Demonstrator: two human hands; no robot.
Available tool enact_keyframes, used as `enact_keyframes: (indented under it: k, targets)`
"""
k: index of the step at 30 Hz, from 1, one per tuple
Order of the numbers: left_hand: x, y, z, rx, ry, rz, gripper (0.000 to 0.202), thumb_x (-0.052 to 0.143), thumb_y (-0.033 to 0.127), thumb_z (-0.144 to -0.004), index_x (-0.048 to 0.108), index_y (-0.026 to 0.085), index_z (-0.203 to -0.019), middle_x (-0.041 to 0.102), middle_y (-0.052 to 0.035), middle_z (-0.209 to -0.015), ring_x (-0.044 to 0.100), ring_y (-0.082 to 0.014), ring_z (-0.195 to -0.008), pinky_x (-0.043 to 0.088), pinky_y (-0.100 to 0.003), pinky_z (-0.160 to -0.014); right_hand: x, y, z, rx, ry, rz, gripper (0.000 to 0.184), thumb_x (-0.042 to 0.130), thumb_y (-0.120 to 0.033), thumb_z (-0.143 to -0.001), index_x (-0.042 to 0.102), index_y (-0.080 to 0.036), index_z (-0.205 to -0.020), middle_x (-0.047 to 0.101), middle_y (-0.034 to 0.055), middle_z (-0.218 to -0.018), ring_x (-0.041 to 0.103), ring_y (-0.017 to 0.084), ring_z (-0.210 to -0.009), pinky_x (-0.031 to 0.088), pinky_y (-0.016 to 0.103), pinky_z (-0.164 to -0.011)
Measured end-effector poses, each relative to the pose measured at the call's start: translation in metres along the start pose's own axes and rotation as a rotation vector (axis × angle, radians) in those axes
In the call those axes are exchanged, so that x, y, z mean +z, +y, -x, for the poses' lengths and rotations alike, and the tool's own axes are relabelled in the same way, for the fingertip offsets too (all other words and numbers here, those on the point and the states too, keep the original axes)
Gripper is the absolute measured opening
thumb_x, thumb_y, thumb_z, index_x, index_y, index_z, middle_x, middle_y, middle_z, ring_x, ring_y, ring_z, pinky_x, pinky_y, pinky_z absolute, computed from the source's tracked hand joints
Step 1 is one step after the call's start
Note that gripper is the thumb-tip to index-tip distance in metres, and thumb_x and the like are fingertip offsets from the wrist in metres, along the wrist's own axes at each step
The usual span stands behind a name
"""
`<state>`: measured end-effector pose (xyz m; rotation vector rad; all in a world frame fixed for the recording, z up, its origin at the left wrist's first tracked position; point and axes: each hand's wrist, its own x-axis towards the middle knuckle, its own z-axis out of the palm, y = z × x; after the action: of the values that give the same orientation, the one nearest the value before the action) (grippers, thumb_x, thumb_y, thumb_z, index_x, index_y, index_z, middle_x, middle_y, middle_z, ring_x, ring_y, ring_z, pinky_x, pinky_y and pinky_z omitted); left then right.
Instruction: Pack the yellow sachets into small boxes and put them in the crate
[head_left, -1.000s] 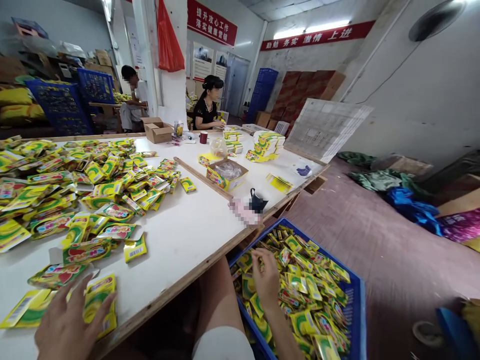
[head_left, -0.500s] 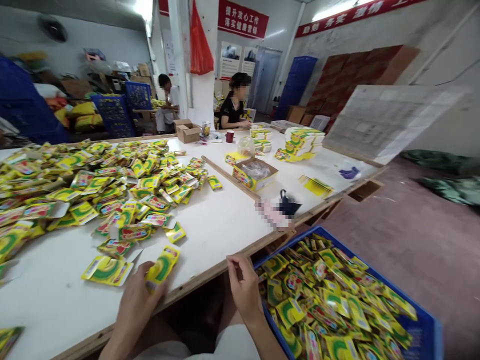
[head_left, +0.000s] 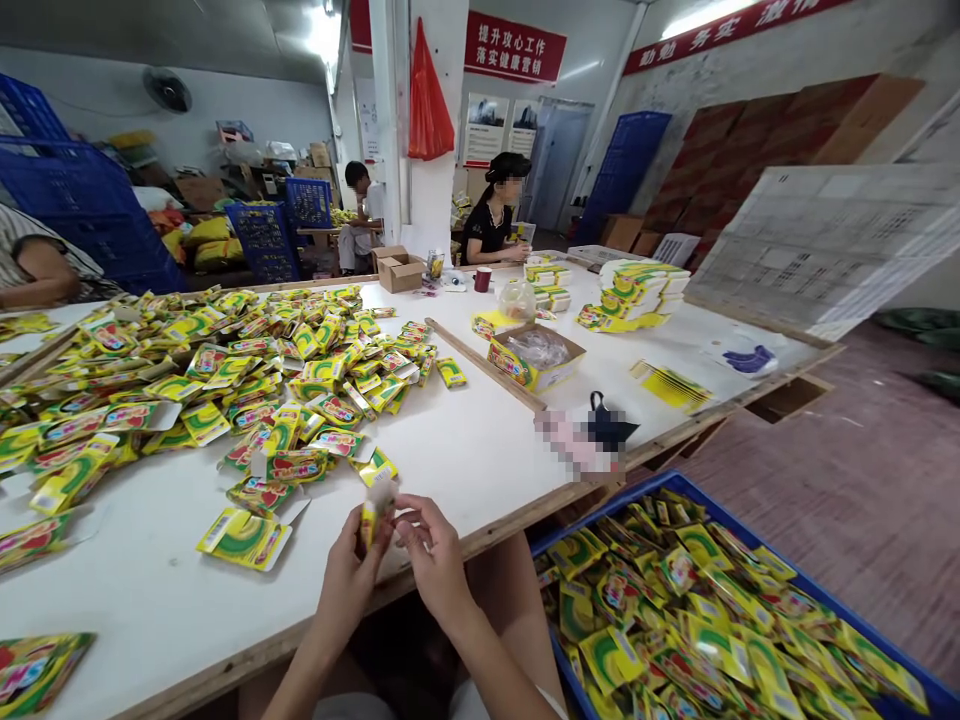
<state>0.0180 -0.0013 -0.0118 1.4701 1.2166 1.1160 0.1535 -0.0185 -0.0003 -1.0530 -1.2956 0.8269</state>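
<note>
My left hand [head_left: 351, 565] is closed around a small yellow-and-green carton [head_left: 369, 522], held upright near the table's front edge. A pale flap or end shows at its top, blurred. My right hand [head_left: 433, 555] is right beside it, fingers curled in a pinch close to the carton's side. Whatever those fingertips hold is too small to make out. On the white table [head_left: 450, 450], a flat carton with an open flap [head_left: 247, 538] lies left of my hands. Behind it spreads a big heap of similar cartons [head_left: 292, 380].
A blue crate [head_left: 551, 640] full of cartons stands at my right, below the table edge. A wooden strip [head_left: 480, 362] divides the tabletop. Beyond it are an open display box [head_left: 536, 358], stacked packs [head_left: 637, 295] and a blurred dark-and-pink item. Co-workers sit across the room.
My left hand has lifted the carton and moved it right, turning it upright. My right hand has come left to meet it. The view has shifted slightly left.
</note>
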Motion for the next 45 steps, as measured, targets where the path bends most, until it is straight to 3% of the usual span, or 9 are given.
enact_keyframes:
  k: [4, 9, 14, 18, 20, 24, 30, 41, 45]
  targets:
    - [-0.004, 0.000, -0.005, -0.059, -0.060, 0.203, 0.037, 0.062, 0.043, -0.083, 0.055, 0.019, -0.110, 0.069, -0.0078, -0.103, 0.064, -0.0245, -0.098, 0.051, -0.036, -0.086, -0.002, 0.008, -0.001, -0.029, 0.089, 0.109, 0.030, 0.055, -0.021, -0.089, 0.056, -0.023, -0.119, 0.063, 0.0071, -0.114, 0.061, 0.019, -0.100, 0.051, 0.030, -0.082]
    - [-0.002, 0.001, -0.002, -0.030, 0.021, 0.290, 0.054, 0.062, 0.038, -0.084, 0.031, 0.028, -0.128, 0.067, -0.0043, -0.103, 0.067, -0.0192, -0.088, 0.053, -0.030, -0.074, 0.002, 0.013, -0.006, -0.026, 0.018, 0.044, 0.023, 0.054, -0.016, -0.086, 0.057, -0.021, -0.108, 0.067, 0.0036, -0.098, 0.064, 0.016, -0.088, 0.051, 0.027, -0.077]
    - [-0.009, -0.001, -0.001, 0.022, 0.029, 0.090, 0.028, 0.059, 0.039, -0.086, 0.056, 0.021, -0.107, 0.068, -0.0057, -0.099, 0.065, -0.0206, -0.091, 0.051, -0.032, -0.080, -0.002, 0.008, -0.013, -0.073, -0.097, 0.134, 0.021, 0.051, -0.017, -0.088, 0.062, -0.021, -0.106, 0.066, 0.0049, -0.100, 0.063, 0.017, -0.087, 0.051, 0.027, -0.078]
    - [-0.020, -0.001, -0.006, 0.035, 0.056, -0.019, 0.029, 0.055, 0.043, -0.087, 0.067, 0.020, -0.098, 0.070, -0.0079, -0.105, 0.063, -0.0251, -0.102, 0.049, -0.038, -0.091, -0.001, 0.006, -0.024, -0.105, -0.132, 0.186, 0.011, 0.052, -0.017, -0.087, 0.063, -0.020, -0.088, 0.065, 0.0034, -0.090, 0.061, 0.017, -0.084, 0.051, 0.027, -0.074]
    - [-0.022, -0.001, -0.009, 0.049, 0.106, 0.002, 0.028, 0.058, 0.044, -0.084, 0.067, 0.021, -0.097, 0.071, -0.0079, -0.106, 0.063, -0.0257, -0.106, 0.048, -0.040, -0.095, 0.002, 0.007, -0.028, -0.107, -0.102, 0.173, 0.009, 0.053, -0.017, -0.087, 0.061, -0.020, -0.086, 0.065, 0.0032, -0.089, 0.062, 0.016, -0.084, 0.051, 0.027, -0.075]
    - [-0.019, 0.000, -0.011, 0.047, 0.192, 0.137, 0.035, 0.065, 0.042, -0.080, 0.060, 0.022, -0.109, 0.072, -0.0066, -0.102, 0.067, -0.0227, -0.099, 0.053, -0.036, -0.087, 0.005, 0.009, -0.028, -0.100, -0.070, 0.124, 0.020, 0.051, -0.017, -0.089, 0.059, -0.021, -0.107, 0.067, 0.0040, -0.097, 0.064, 0.016, -0.087, 0.052, 0.029, -0.080]
    - [-0.018, 0.007, -0.007, 0.064, 0.079, 0.073, 0.026, 0.064, 0.040, -0.081, 0.068, 0.019, -0.095, 0.071, -0.0081, -0.102, 0.065, -0.0240, -0.100, 0.052, -0.035, -0.090, 0.001, 0.000, -0.022, -0.153, -0.157, 0.157, 0.010, 0.058, -0.019, -0.088, 0.065, -0.022, -0.095, 0.065, 0.0052, -0.099, 0.061, 0.019, -0.096, 0.050, 0.030, -0.082]
    - [-0.017, 0.009, -0.012, 0.001, 0.157, 0.068, 0.026, 0.066, 0.042, -0.080, 0.068, 0.018, -0.091, 0.072, -0.0059, -0.088, 0.067, -0.0203, -0.081, 0.055, -0.029, -0.073, 0.008, -0.001, -0.031, -0.077, -0.054, 0.231, 0.010, 0.055, -0.020, -0.087, 0.064, -0.020, -0.085, 0.066, 0.0015, -0.080, 0.060, 0.015, -0.072, 0.049, 0.026, -0.069]
    - [-0.019, 0.003, -0.009, 0.029, 0.130, 0.049, 0.023, 0.065, 0.040, -0.081, 0.069, 0.020, -0.092, 0.072, -0.0048, -0.093, 0.067, -0.0204, -0.088, 0.055, -0.031, -0.081, 0.004, 0.002, -0.027, -0.080, -0.080, 0.215, 0.010, 0.056, -0.020, -0.088, 0.065, -0.021, -0.087, 0.067, 0.0024, -0.084, 0.062, 0.016, -0.078, 0.050, 0.027, -0.072]
